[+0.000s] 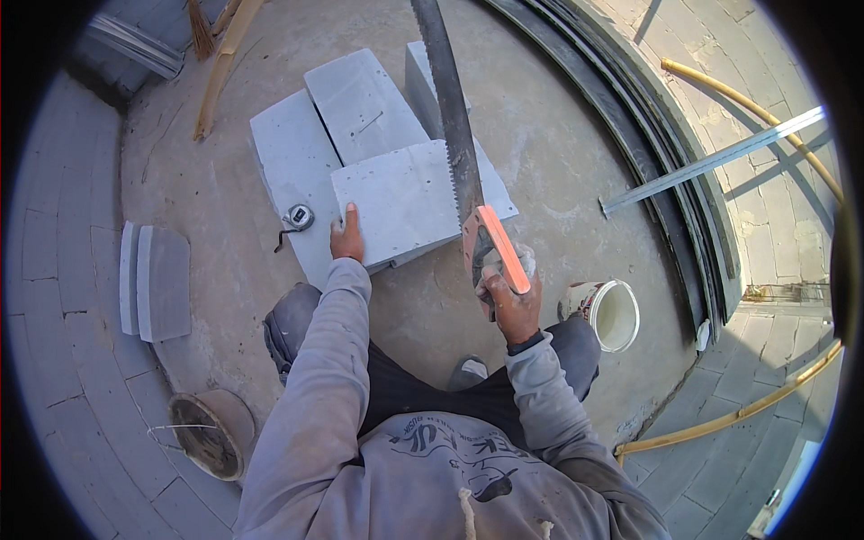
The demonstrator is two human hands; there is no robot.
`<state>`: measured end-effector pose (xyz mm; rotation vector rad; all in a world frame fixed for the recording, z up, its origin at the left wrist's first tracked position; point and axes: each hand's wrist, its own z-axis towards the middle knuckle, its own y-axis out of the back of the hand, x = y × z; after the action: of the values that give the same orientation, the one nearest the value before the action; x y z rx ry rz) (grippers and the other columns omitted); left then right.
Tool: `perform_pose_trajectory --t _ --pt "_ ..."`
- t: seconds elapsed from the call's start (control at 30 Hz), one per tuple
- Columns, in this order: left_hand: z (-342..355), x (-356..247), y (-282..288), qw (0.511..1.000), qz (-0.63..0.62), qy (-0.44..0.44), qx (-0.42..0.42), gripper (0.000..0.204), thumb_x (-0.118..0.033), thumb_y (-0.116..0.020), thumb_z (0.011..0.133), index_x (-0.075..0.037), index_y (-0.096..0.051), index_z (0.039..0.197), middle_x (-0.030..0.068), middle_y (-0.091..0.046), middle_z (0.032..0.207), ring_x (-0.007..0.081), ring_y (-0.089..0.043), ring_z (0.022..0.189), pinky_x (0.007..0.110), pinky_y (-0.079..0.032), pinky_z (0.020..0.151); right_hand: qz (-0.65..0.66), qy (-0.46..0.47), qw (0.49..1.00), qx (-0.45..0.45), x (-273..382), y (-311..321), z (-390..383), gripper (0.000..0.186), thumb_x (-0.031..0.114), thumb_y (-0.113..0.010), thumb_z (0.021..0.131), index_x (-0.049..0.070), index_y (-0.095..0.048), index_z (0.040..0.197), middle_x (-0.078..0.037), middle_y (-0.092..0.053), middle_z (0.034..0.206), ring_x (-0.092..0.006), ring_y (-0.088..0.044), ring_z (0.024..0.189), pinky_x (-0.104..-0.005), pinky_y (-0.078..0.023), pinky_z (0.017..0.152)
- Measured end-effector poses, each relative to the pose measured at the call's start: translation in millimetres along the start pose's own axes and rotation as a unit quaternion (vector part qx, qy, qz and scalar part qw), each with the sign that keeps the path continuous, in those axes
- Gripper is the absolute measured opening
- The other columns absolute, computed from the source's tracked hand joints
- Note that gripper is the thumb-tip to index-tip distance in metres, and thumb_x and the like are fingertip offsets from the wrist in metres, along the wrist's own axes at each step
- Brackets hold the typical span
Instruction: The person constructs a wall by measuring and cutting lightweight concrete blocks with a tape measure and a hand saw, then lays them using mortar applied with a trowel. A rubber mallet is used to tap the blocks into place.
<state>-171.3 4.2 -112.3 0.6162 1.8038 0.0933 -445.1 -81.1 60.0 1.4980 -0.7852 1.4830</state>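
My left hand (346, 236) grips the near left edge of a pale grey block (387, 193), one finger extended on its top. My right hand (508, 297) is closed on the orange-and-black handle of a long-toothed hand saw (462, 144), whose blade rises along the right end of that block and runs out of view at the top. Beneath and behind lie more pale blocks (355, 103). A tape measure (298, 216) with a black strap rests on the left block, just left of my left hand.
Cut blocks (162, 281) stand at left, a dirty bucket (211, 436) at lower left, a white bucket (616, 315) by my right knee. Long dark strips (648, 171), a metal bar (711, 157) and bent wooden pieces (738, 94) line the right. Block walls (63, 270) surround me.
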Motion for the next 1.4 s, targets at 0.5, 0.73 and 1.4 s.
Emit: perform_pose_trajectory --t 0.5,0.73,1.4 --pt "0.6 -1.1 -2.4 0.999 0.028 -0.002 -0.015 0.086 -0.067 -0.048 0.087 0.013 -0.055 0.120 0.0291 -0.060 0.116 0.0373 -0.055 0.114 0.037 -0.038 0.099 -0.152 -0.055 0.983 0.087 -34.0 -37.5 -15.0 0.022 0.017 -0.065 0.084 0.001 -0.052 0.090 -0.016 -0.059 0.067 -0.0378 -0.061 0.065 -0.0427 -0.046 0.062" --pt "-1.1 -3.6 -0.9 0.999 0.038 -0.005 -0.020 0.087 -0.068 -0.047 0.087 0.012 -0.055 0.120 0.0301 -0.060 0.117 0.0391 -0.054 0.115 0.039 -0.038 0.100 -0.194 -0.083 0.971 0.111 -16.5 -41.9 -3.1 0.025 0.022 -0.065 0.084 0.001 -0.052 0.089 -0.019 -0.059 0.070 -0.0417 -0.061 0.069 -0.0451 -0.046 0.064" --pt "-6.6 -11.1 -2.1 1.000 -0.011 -0.027 -0.005 0.078 -0.062 -0.052 0.087 0.004 -0.054 0.129 0.0228 -0.060 0.123 0.0348 -0.054 0.119 0.036 -0.038 0.102 -0.219 -0.115 0.961 0.120 -10.3 -18.9 -59.8 0.020 0.016 -0.067 0.083 0.002 -0.053 0.089 -0.020 -0.061 0.072 -0.0425 -0.062 0.070 -0.0462 -0.048 0.062"
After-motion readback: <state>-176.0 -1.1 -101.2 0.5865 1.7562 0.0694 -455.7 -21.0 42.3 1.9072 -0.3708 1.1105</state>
